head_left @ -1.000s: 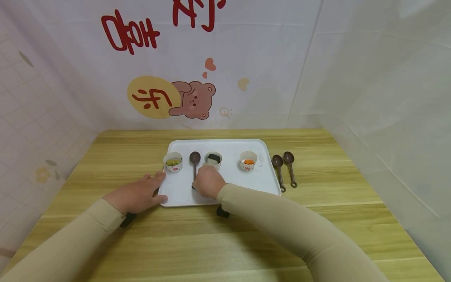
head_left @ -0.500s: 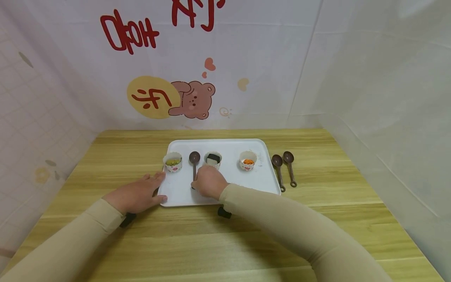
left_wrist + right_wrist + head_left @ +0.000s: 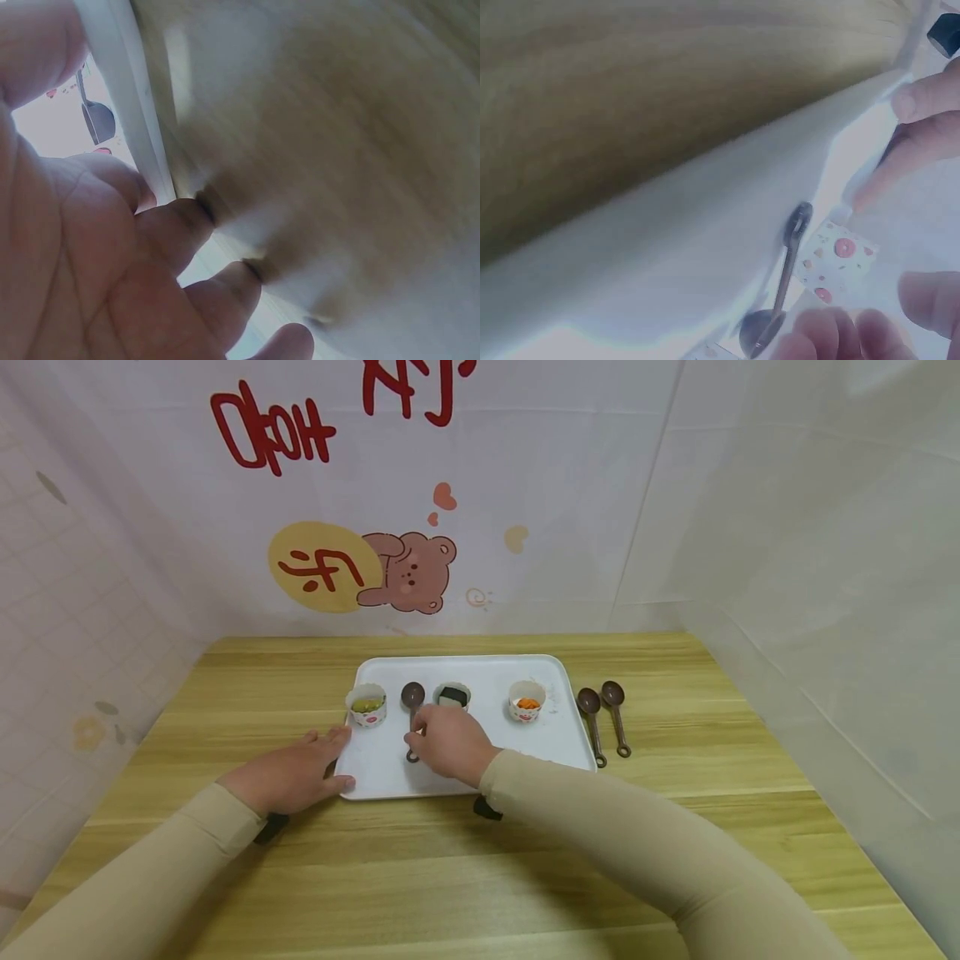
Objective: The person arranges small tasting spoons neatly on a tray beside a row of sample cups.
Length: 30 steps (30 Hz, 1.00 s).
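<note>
On the left rim of the white tray (image 3: 480,781) rests my left hand (image 3: 296,774); in the left wrist view its spread fingers reach the table beside the rim. My right hand (image 3: 452,743) hovers over the tray beside a brown spoon (image 3: 412,695), which lies with its bowl away from me. In the right wrist view the spoon (image 3: 789,262) lies apart from the thumb (image 3: 930,300), and nothing shows between thumb and fingertips. Behind the right hand stands a paper cup with a black-and-white food piece (image 3: 453,696), its front partly hidden.
Two more paper cups stand on the tray, one with green food (image 3: 367,706) at left, one with orange food (image 3: 527,703) at right. Two brown spoons (image 3: 590,702) (image 3: 613,695) lie on the wooden table (image 3: 420,877) right of the tray. White printed sheets surround the table.
My right hand has let go of the spoon's handle and lifted slightly up and right, uncovering the ring end. The spoon stays on the tray. My left hand keeps its place.
</note>
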Motion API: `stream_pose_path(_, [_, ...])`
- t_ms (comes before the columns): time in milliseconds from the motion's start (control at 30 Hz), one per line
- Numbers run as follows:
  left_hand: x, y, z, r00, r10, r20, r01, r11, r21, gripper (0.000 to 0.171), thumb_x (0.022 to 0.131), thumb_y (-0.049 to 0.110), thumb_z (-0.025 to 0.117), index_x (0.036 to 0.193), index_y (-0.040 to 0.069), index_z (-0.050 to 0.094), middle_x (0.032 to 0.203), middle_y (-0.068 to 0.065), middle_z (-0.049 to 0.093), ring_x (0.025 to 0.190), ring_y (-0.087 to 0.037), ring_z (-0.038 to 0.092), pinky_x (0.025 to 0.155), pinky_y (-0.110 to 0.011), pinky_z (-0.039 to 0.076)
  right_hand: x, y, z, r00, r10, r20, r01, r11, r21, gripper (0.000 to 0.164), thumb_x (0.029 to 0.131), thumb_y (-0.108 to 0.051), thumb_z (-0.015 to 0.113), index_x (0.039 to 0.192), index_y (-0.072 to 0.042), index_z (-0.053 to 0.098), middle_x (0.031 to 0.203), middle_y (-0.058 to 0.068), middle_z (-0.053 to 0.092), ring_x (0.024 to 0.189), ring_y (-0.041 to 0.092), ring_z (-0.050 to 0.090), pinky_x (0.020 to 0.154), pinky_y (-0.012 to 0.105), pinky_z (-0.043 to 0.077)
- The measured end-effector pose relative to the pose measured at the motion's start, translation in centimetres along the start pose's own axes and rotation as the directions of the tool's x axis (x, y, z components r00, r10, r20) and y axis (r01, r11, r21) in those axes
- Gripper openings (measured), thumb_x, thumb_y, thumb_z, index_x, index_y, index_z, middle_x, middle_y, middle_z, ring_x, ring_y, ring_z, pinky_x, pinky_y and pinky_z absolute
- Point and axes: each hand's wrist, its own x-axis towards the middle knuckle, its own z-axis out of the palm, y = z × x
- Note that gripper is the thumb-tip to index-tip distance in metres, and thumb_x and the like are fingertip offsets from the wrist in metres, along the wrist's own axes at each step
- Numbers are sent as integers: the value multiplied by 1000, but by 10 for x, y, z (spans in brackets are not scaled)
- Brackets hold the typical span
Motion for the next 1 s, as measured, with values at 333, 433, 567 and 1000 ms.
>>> stream_pose_path(333, [0, 0, 1, 1000, -2, 0, 2, 1000, -1, 91, 104, 58, 57, 165, -2, 26, 169, -28, 29, 151, -63, 27, 119, -70, 33, -5, 1, -13, 986, -113, -123, 106, 992, -61, 31, 107, -37, 61, 124, -15, 74, 125, 2, 76, 122, 19, 66, 106, 35, 54])
stream_pose_path(433, [0, 1, 1, 1000, 2, -5, -2, 1000, 2, 91, 104, 57, 58, 165, -2, 27, 169, -28, 30, 150, -63, 28, 119, -70, 33, -6, 6, -16, 977, -155, -146, 141, 985, -100, 36, 107, -38, 60, 130, -13, 72, 135, 4, 72, 137, 25, 59, 118, 38, 46])
stream_pose_path(567, [-1, 1, 1, 1000, 4, -9, -4, 1000, 3, 90, 104, 56, 58, 165, -3, 27, 169, -29, 30, 150, -63, 28, 119, -70, 33, -4, 13, -19, 967, -209, -147, 183, 968, -171, 45, 107, -41, 58, 140, -12, 66, 149, 9, 64, 147, 30, 52, 125, 41, 39])
stream_pose_path(1000, [-2, 1, 0, 1000, 8, -10, -8, 1000, 5, 90, 104, 57, 58, 164, -3, 27, 168, -29, 31, 150, -64, 28, 120, -70, 33, 0, 30, -19, 986, -149, -79, 118, 944, -309, 69, 105, -60, 52, 160, -19, 46, 174, 16, 28, 162, 43, 21, 131, 58, 21])
